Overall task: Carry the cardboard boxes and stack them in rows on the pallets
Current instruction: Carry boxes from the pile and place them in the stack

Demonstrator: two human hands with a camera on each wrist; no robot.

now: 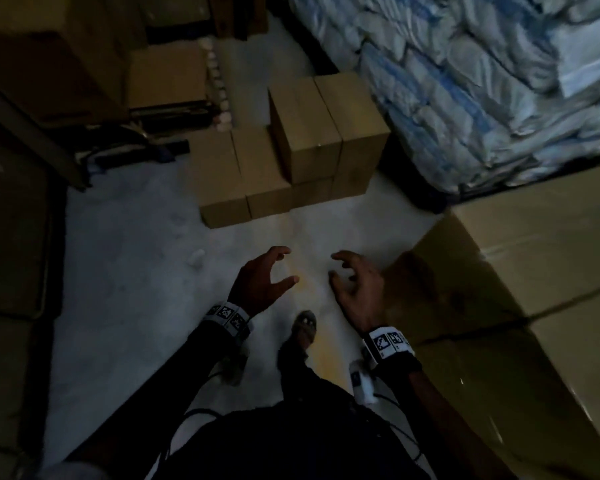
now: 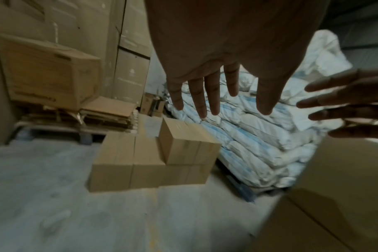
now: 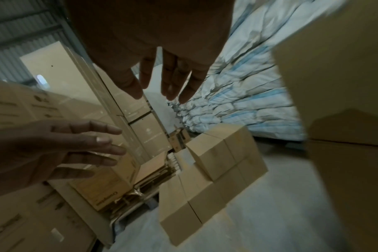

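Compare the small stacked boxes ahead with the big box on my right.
The small boxes are plain, untaped and piled in two tiers on the floor ahead; the big box is much larger, close beside the right hand, with shiny tape across it. Both are brown cardboard, and neither hand touches them.

1. The left hand (image 1: 262, 282) is held out in front of the body, over the floor (image 1: 125, 278). It holds nothing.
2. Its fingers (image 2: 196, 95) are spread apart and a little bent.
3. The right hand (image 1: 355, 287) is just beside the left hand, also over the floor. It holds nothing too.
4. Its fingers (image 3: 173, 80) are spread and loose.
5. The two palms face each other.
6. Each wrist wears a band with black and white squares.
7. Both arms have dark sleeves.
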